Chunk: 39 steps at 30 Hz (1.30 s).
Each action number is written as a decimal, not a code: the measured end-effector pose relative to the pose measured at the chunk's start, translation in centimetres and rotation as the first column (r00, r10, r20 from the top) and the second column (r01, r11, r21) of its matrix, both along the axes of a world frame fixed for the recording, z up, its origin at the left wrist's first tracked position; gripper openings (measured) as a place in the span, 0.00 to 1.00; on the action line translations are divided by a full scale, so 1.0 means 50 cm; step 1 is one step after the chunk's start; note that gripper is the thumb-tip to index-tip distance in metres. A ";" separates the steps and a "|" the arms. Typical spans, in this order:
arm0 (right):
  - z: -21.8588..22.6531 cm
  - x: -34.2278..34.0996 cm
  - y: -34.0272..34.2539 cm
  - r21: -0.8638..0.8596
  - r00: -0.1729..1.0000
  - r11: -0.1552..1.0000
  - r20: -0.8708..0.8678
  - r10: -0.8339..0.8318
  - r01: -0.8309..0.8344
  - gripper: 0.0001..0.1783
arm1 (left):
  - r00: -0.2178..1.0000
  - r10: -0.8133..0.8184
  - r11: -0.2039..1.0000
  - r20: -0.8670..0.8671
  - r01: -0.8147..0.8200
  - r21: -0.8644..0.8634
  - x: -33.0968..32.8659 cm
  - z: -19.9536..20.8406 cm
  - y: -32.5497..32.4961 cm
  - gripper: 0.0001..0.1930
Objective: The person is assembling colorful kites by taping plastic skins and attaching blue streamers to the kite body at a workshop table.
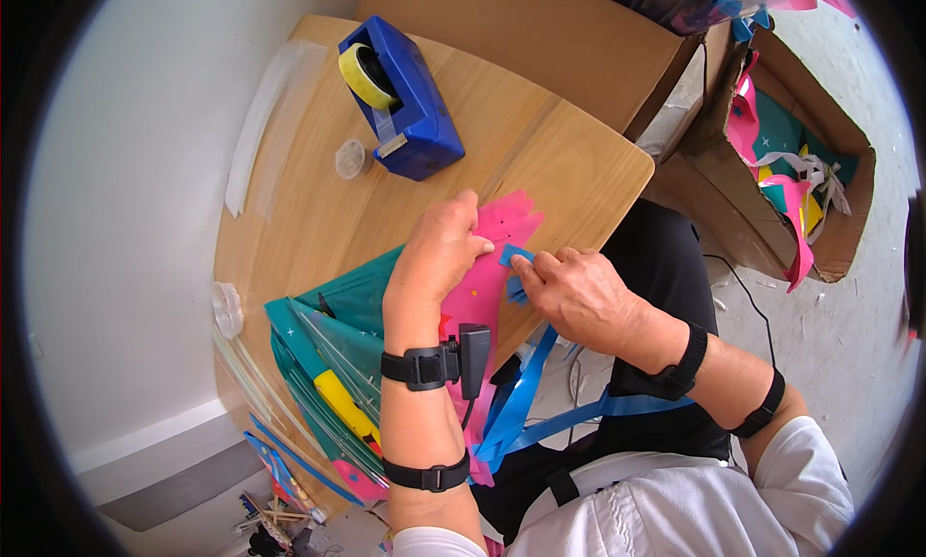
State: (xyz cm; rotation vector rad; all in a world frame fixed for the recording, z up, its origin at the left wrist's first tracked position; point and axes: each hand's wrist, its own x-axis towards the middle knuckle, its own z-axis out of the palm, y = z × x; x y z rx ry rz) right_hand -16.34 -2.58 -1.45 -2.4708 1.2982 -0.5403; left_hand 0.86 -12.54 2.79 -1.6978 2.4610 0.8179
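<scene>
On a wooden table lies a thin, kite-like sheet with a pink part (502, 231), a teal part (362, 287) and a yellow strip (340, 395). My left hand (439, 244) is closed at the pink part, its fingers curled and its thumb on the material; the fingers' undersides are hidden. Close by to the right, my right hand (588, 297) pinches the end of a blue ribbon (508, 255) against the pink edge. More blue ribbon (526, 383) hangs down over my lap.
A blue tape dispenser (424, 118) with a yellow roll stands at the far side, beside a small clear round piece (350, 159). Cardboard boxes (709, 205) stand beyond and to the right, one holding colourful scraps. A white wall (145, 219) borders the left.
</scene>
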 end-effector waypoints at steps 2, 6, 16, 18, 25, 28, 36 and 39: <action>0.001 -0.003 0.002 0.009 1.000 1.000 0.010 -0.008 0.008 0.22 | 0.994 0.073 0.997 -0.082 -0.071 0.019 0.020 -0.006 0.003 0.12; -0.010 -0.030 0.007 -0.072 0.986 0.996 0.153 0.070 -0.060 0.17 | 0.976 0.068 0.963 -0.206 -0.118 -0.242 0.045 -0.013 0.028 0.08; 0.031 -0.043 0.038 -0.179 0.904 0.975 0.383 0.191 -0.130 0.11 | 0.946 -0.019 0.999 -0.325 0.032 0.033 0.045 0.082 0.092 0.11; 0.029 -0.045 0.047 -0.001 0.840 0.995 0.536 0.082 -0.096 0.10 | 0.958 0.020 0.985 -0.286 0.030 0.172 0.063 0.093 0.104 0.08; 0.018 -0.063 0.025 0.774 0.340 0.548 0.632 -0.696 -0.317 0.10 | 0.962 -0.258 0.865 -0.088 0.271 0.423 0.155 0.074 0.276 0.05; 0.026 -0.058 0.014 0.782 0.321 0.497 0.613 -0.722 -0.376 0.09 | 0.976 -0.207 0.671 0.063 0.095 0.735 0.188 0.056 0.340 0.06; 0.025 -0.022 0.016 0.775 0.323 0.429 0.600 -0.732 -0.465 0.08 | 0.711 0.483 0.875 -0.512 -0.421 0.240 0.045 0.050 0.257 0.04; 0.034 -0.015 0.019 0.761 0.327 0.433 0.616 -0.717 -0.483 0.08 | 0.497 0.567 0.804 -0.657 -0.506 0.311 -0.021 0.023 0.205 0.04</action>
